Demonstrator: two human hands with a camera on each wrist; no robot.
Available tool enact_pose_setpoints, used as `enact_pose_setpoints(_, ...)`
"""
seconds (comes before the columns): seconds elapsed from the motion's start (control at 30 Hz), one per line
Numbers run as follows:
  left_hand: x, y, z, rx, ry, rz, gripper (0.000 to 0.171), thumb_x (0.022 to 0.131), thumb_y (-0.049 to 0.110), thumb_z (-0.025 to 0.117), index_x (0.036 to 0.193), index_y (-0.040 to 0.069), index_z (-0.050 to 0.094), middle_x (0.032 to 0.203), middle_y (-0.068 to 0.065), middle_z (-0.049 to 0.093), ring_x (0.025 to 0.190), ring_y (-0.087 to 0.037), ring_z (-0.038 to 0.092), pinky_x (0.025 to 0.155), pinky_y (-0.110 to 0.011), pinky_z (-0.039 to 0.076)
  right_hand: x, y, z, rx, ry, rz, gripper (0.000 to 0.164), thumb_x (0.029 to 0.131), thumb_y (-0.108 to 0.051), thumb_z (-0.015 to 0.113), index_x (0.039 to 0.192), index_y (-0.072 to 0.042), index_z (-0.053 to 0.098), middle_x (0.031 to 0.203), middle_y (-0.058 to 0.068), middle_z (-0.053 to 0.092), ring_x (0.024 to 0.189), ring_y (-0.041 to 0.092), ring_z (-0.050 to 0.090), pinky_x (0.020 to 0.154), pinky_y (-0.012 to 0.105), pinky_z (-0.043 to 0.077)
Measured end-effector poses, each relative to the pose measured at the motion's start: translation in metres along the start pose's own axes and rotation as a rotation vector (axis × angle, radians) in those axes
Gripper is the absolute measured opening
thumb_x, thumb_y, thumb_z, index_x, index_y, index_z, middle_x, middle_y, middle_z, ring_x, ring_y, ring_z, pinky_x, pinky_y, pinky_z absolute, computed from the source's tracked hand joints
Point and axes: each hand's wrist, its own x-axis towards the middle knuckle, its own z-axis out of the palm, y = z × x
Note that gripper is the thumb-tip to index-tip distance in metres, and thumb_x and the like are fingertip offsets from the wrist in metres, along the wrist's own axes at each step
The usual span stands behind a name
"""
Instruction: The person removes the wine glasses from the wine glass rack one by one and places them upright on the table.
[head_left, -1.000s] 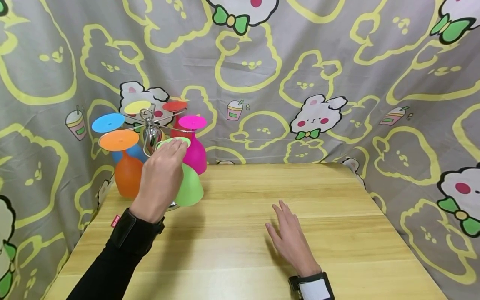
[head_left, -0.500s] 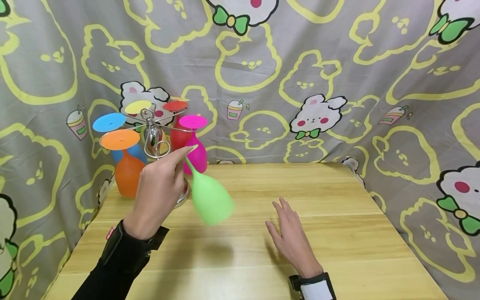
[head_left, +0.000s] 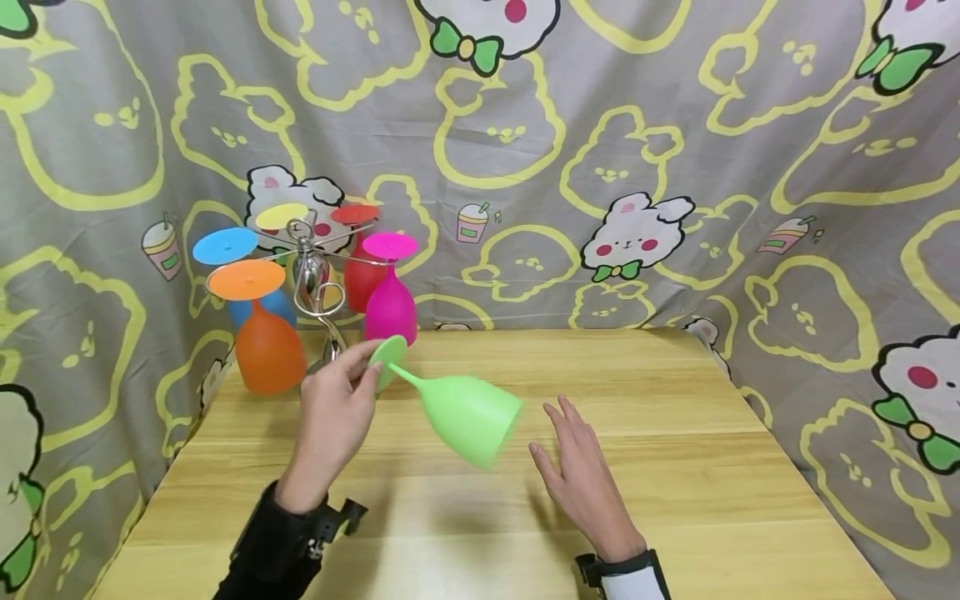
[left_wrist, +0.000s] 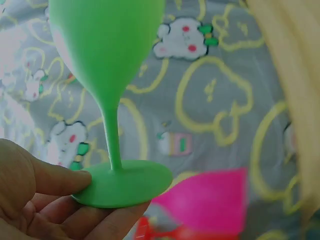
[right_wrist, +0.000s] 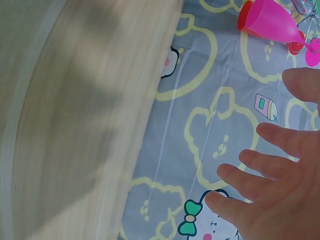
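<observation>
My left hand (head_left: 337,421) pinches the foot of a green wine glass (head_left: 465,412) in the head view, thumb on one face and fingers behind it. The glass is tipped sideways above the table, its bowl pointing right toward my other hand. Seen in the left wrist view, the thumb presses on the round foot of the green wine glass (left_wrist: 125,182) with the fingers beneath. My right hand (head_left: 588,483) is over the table to the right of the bowl, fingers spread and holding nothing. In its own wrist view the right hand (right_wrist: 280,170) shows the same straight fingers.
A metal glass rack (head_left: 309,271) stands at the back left of the wooden table (head_left: 600,367). Upside down on it hang an orange glass (head_left: 270,354), a magenta glass (head_left: 392,312), a red glass (head_left: 363,279) and others. A patterned curtain (head_left: 517,275) surrounds the table.
The green wine glass has come off the rack, moving right and toward me in my left hand, and has tilted from upside down to sideways. My right hand has stayed nearly still.
</observation>
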Motion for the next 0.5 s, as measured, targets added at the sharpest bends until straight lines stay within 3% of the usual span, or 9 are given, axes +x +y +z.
enact_pose_setpoints(0.1, -0.012, -0.011, 0.014, -0.064, -0.033, -0.102, 0.029, 0.088, 0.015, 0.060, 0.116, 0.020, 0.062, 0.092, 0.001, 0.070, 0.063, -0.013, 0.058, 0.050, -0.024, 0.046, 0.000, -0.001, 0.000, 0.012, 0.000, 0.001, 0.061, 0.091, -0.038, 0.053, 0.142, -0.014, 0.031, 0.151, 0.006, 0.017, 0.135, 0.028, 0.023, 0.107, 0.051, 0.024)
enact_pose_setpoints(0.17, -0.021, -0.020, 0.023, -0.124, -0.055, -0.177, 0.028, 0.087, 0.014, 0.061, 0.116, 0.019, 0.063, 0.091, 0.001, 0.070, 0.061, -0.014, 0.057, 0.049, -0.025, 0.046, -0.001, -0.001, 0.001, 0.020, -0.001, -0.001, 0.062, 0.090, -0.035, 0.055, 0.143, -0.014, 0.031, 0.151, 0.005, 0.016, 0.135, 0.029, 0.023, 0.107, 0.051, 0.023)
enact_pose_setpoints(0.33, -0.040, -0.040, 0.046, -0.409, -0.119, -0.393, 0.029, 0.088, 0.009, 0.059, 0.117, 0.010, 0.061, 0.096, -0.011, 0.069, 0.077, -0.018, 0.066, 0.064, -0.025, 0.055, -0.002, -0.002, 0.003, 0.041, -0.004, -0.002, 0.062, 0.089, -0.032, 0.057, 0.143, -0.014, 0.030, 0.152, 0.004, 0.015, 0.135, 0.028, 0.022, 0.108, 0.052, 0.022)
enact_pose_setpoints(0.5, -0.056, -0.059, 0.064, -0.700, -0.204, -0.537, 0.032, 0.088, 0.004, 0.056, 0.120, 0.000, 0.056, 0.105, -0.020, 0.065, 0.084, -0.027, 0.067, 0.070, -0.032, 0.055, -0.003, -0.006, 0.005, 0.120, -0.017, 0.004, 0.060, 0.091, -0.040, 0.052, 0.143, -0.017, 0.031, 0.151, 0.003, 0.016, 0.135, 0.029, 0.023, 0.101, 0.058, 0.029)
